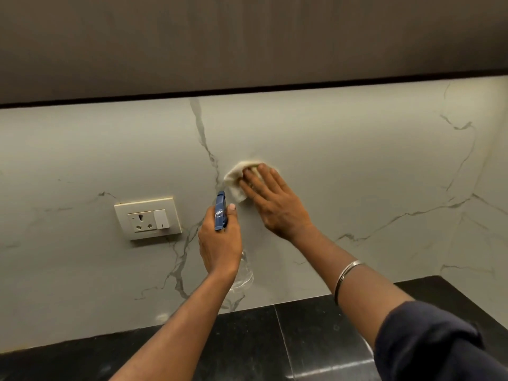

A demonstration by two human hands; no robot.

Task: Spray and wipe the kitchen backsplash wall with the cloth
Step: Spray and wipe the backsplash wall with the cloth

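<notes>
The backsplash is pale marble with grey veins, running under dark wall cabinets. My right hand lies flat against it with fingers spread, pressing a small cream cloth onto the wall near a vertical vein. My left hand grips a spray bottle just below and left of the cloth. Its blue nozzle head points up toward the wall, and its clear body hangs below my wrist, partly hidden.
A cream socket plate with a switch is set in the wall left of my left hand. The black polished countertop runs along the bottom. Dark cabinets overhang the wall. The marble turns a corner at the right.
</notes>
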